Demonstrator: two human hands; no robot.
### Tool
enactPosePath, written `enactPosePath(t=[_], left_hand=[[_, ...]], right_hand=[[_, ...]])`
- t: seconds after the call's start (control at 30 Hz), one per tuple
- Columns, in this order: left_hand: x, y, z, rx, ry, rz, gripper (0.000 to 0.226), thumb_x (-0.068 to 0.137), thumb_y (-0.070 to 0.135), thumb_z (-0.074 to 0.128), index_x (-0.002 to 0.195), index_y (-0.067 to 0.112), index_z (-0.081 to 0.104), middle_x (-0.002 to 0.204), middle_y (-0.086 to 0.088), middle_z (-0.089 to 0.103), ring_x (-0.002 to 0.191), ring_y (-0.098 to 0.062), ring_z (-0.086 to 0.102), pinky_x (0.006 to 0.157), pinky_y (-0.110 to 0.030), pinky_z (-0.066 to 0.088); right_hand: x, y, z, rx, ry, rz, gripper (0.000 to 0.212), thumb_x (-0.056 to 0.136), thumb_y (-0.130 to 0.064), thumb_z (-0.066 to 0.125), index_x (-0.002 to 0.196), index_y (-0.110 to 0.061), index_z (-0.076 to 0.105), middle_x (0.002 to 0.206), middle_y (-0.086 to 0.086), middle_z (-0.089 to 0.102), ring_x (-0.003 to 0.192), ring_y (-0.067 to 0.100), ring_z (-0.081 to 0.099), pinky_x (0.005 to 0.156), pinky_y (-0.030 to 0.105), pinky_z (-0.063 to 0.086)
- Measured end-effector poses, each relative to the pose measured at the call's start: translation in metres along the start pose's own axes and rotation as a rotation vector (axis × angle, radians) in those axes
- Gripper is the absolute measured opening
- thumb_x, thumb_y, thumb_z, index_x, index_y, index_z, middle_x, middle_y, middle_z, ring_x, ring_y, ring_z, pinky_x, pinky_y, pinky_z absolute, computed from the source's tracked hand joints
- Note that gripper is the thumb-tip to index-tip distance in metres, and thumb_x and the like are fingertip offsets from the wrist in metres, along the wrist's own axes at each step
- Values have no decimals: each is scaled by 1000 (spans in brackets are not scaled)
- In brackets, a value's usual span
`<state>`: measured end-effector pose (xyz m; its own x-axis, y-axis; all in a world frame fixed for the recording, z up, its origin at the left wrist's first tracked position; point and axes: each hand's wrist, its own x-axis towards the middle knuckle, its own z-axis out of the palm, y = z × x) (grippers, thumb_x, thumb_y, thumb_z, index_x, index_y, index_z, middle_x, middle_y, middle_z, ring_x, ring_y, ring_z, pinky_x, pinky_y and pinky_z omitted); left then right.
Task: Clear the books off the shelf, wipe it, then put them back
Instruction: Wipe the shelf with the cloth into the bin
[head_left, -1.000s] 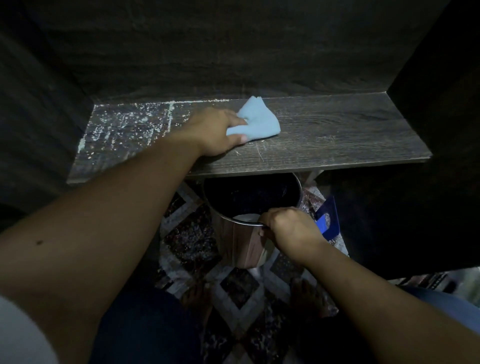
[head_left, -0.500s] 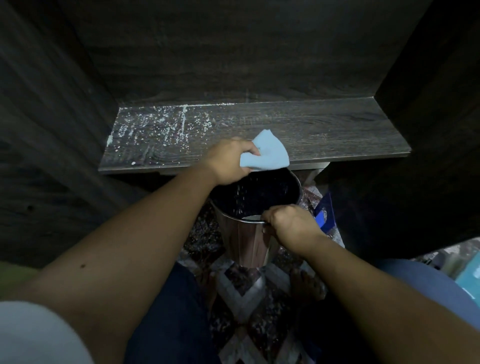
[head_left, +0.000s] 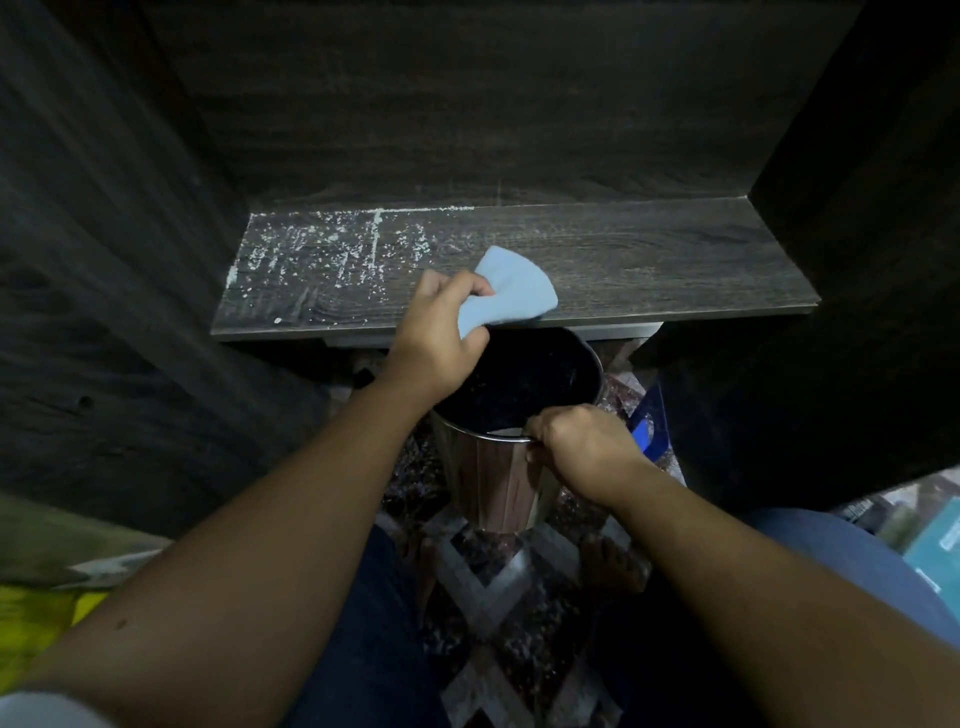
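The left hand (head_left: 436, 338) pinches the blue cloth (head_left: 511, 288) between thumb and curled fingers at the shelf's (head_left: 649, 270) front edge, above the bin (head_left: 498, 467). The right hand (head_left: 582, 447) grips the bin's near rim. White dust (head_left: 322, 254) lies at ten o'clock from the cloth, along the shelf's nine-to-three length, so the left hand is nearer.

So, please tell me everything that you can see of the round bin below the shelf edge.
The bin is round and narrows a little toward its base. Its outer wall looks like shiny metal with vertical reflections; the inside is dark, with pale specks. It stands upright on the patterned floor, just below the front edge of the shelf. The right hand grips its near rim. The left hand, holding a blue cloth, is over its far left side.
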<state>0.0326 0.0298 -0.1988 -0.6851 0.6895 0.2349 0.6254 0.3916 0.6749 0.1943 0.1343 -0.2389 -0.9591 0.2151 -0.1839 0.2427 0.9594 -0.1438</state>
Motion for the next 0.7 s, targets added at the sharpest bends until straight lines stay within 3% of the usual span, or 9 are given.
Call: enactPosePath(t=[0.1,0.2,0.27,0.37,0.43,0.57,0.7], left_hand=[[6,3,6,24,37,37,43,77,0,61,117,16,58,111,-1,37,99,-15,45,87,-18,32],[12,-1,13,221,-7,24,44,79,8,63,120,22,56,118,-5,39,105,-24,48,93,-35,39],[13,-5,19,373,-45,-9,45,82,19,63,124,27,53,125,-7,42,113,-30,47,96,-43,36],[15,-3,25,537,-103,-54,44,89,34,59,131,31,45,132,-11,44,119,-35,43,96,-45,33],[13,0,26,592,-115,-31,43,91,32,57,131,31,43,129,-13,46,116,-36,42,94,-45,35],[5,2,25,373,-165,33,40,89,19,59,128,25,51,119,-14,46,106,-36,49,88,-39,41],[3,1,12,131,-156,57,35,88,24,65,122,22,58,107,-7,46,101,-27,54,81,-22,35]], right_hand=[[1,2,2,-4,-7,4,18,93,-25,53,107,-20,62,110,5,64,100,32,60,76,36,48],[1,4,3,-3,-20,3,18,93,-25,53,108,-20,62,109,6,64,99,32,60,77,38,50],[0,5,4,3,-20,-1,17,93,-24,53,106,-18,62,108,6,64,97,33,60,77,39,51],[1,8,5,6,-14,-2,17,92,-23,53,105,-18,62,107,7,64,97,34,60,77,41,52],[1,8,6,10,-13,1,17,92,-23,53,106,-18,62,108,8,64,97,34,60,78,42,51],[1,8,6,-6,-10,-1,18,93,-21,52,109,-18,62,111,7,63,99,33,60,78,39,50],[-2,8,5,-11,4,-8,18,93,-21,52,109,-19,62,111,6,63,100,33,60,78,37,49]])
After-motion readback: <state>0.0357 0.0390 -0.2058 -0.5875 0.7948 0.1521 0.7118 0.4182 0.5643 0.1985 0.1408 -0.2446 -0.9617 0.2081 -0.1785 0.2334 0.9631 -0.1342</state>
